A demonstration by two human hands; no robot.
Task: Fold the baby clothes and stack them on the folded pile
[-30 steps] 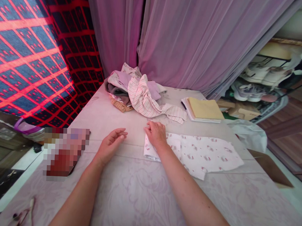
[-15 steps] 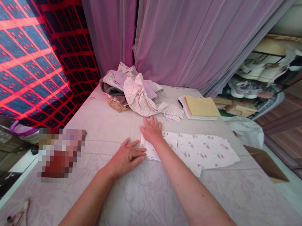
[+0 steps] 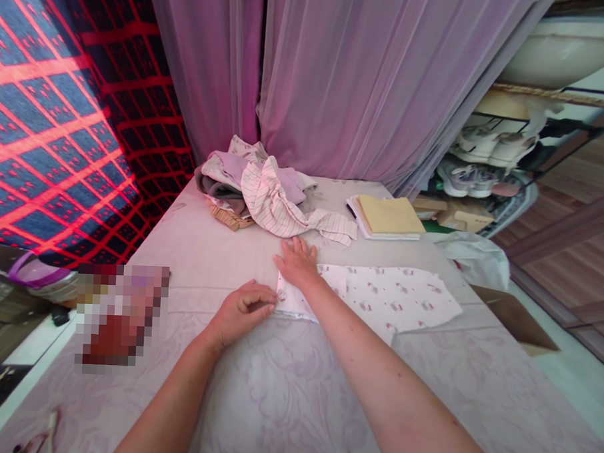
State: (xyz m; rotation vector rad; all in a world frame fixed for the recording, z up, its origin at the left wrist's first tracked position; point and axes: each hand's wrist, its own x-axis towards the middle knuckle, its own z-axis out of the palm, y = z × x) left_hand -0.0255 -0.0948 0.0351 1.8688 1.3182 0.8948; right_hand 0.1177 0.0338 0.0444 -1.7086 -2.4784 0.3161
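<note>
My right hand (image 3: 294, 263) lies spread flat on the folded left end of a white cloth garment (image 3: 384, 295) with a small pink print. My left hand (image 3: 243, 309) rests on the pale floral-patterned surface (image 3: 275, 392), its fingers curled against the garment's left edge. Whether those fingers pinch the fabric is hidden. Farther back lies a heap of rumpled clothes (image 3: 256, 188), topped by a cream striped cloth (image 3: 276, 202).
A stack of notebooks with a yellow cover (image 3: 388, 217) lies at the back right. A pixelated object (image 3: 120, 315) sits near the left edge. A white plastic bag (image 3: 473, 261) and cardboard (image 3: 515, 316) lie off the right edge. Mauve curtains (image 3: 368, 89) hang behind.
My left hand has slid right from the open surface to the garment's edge, and its fingers have curled. My right hand stays on the garment's left end.
</note>
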